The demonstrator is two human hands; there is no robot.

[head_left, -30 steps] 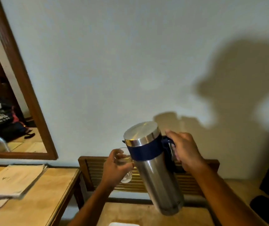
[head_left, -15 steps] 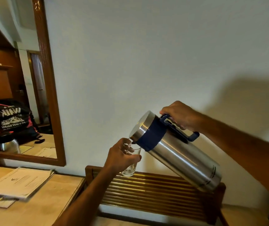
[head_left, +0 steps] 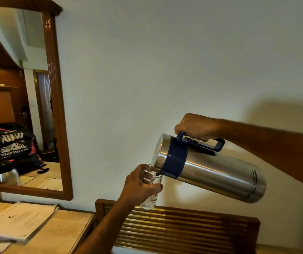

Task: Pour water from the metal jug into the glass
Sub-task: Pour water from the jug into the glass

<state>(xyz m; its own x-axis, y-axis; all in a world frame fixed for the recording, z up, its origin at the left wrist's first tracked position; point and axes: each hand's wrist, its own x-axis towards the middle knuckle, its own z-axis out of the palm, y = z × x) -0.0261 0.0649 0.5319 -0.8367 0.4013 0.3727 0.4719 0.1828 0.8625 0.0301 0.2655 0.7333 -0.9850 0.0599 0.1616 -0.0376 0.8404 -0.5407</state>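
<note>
The metal jug (head_left: 213, 173), steel with a dark blue band and handle, lies tilted almost level in mid-air, lid end to the left. My right hand (head_left: 194, 127) grips its blue handle from above. The jug's spout sits right at the rim of a clear glass (head_left: 151, 196), which my left hand (head_left: 139, 184) holds upright in the air just below and left of the jug. My fingers hide much of the glass. A little water shows at its bottom.
A slatted wooden rack (head_left: 183, 228) stands against the white wall under my hands. At the lower left is a wooden table (head_left: 60, 233) with a stack of papers (head_left: 18, 220). A wood-framed mirror (head_left: 57, 107) hangs above it, reflecting a backpack and a steel kettle.
My right hand has tipped the jug from nearly upright to almost level, bringing its spout to the glass rim. The camera view has risen and shifted left.
</note>
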